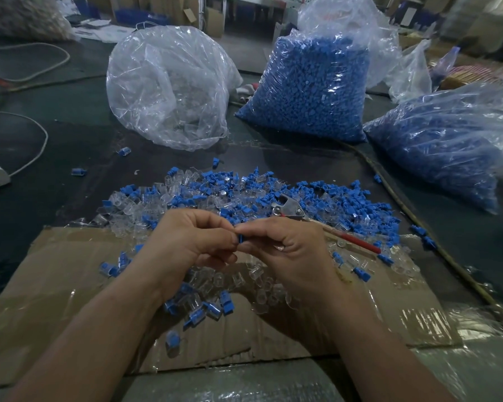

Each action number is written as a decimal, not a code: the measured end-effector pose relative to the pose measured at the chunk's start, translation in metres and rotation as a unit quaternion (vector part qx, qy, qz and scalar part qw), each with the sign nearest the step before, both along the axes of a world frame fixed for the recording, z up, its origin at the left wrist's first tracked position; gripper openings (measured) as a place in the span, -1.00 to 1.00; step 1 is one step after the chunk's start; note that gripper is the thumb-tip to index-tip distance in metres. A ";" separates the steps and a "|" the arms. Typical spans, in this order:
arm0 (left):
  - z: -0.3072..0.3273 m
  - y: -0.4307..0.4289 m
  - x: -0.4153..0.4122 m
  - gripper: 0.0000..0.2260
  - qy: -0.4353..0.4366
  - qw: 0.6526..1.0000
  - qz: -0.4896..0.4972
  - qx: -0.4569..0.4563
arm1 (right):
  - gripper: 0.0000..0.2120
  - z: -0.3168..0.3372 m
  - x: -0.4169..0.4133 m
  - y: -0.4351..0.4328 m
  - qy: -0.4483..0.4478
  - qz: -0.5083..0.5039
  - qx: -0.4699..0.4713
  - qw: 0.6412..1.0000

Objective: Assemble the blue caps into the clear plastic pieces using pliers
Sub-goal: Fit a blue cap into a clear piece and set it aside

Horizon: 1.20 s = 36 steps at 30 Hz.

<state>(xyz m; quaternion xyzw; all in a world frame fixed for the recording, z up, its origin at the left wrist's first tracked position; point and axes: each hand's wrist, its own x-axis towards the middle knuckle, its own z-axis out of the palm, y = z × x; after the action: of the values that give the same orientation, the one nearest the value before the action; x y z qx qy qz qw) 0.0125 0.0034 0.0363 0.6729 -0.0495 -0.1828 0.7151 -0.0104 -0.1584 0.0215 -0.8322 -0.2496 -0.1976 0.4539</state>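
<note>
My left hand (186, 242) and my right hand (288, 250) meet fingertip to fingertip above a sheet of cardboard (70, 285), pinching one small blue cap (240, 237) between them. Whether a clear piece is also in the fingers is hidden. Behind the hands spreads a mixed pile of loose blue caps and clear plastic pieces (244, 192). The pliers (291, 208), metal-headed with a red handle, lie on the pile just right of my right hand, untouched. Several joined blue-and-clear pieces (212, 310) rest on the cardboard below my wrists.
A clear bag with clear pieces (169, 91) stands at the back. Two bags full of blue caps (308, 88) (447, 140) stand at the back right. White cables (38, 140) run along the dark table at left. A cord (418, 227) crosses the right side.
</note>
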 end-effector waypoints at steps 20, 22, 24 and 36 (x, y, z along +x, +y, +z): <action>-0.001 0.000 0.001 -0.96 0.014 1.000 -0.008 -0.010 | -0.75 -0.003 0.001 -0.003 0.005 0.008 0.031 0.999; -0.001 0.000 0.001 -0.96 0.008 1.000 -0.007 -0.008 | -0.75 -0.003 0.001 -0.003 0.001 0.005 0.029 1.000; -0.002 -0.001 0.001 -0.96 0.004 1.000 -0.003 -0.010 | -0.75 -0.004 0.001 -0.003 -0.001 0.001 0.031 1.000; -0.001 -0.001 0.000 -0.92 0.000 0.998 0.046 -0.053 | -0.67 0.022 0.007 -0.051 0.153 -0.247 -0.032 0.956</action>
<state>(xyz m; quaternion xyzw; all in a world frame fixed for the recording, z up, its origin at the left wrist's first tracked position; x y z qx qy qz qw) 0.0129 0.0024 0.0354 0.6353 -0.0283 -0.1466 0.7577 -0.0037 -0.2089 0.0439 -0.9023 0.0300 -0.1652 0.3970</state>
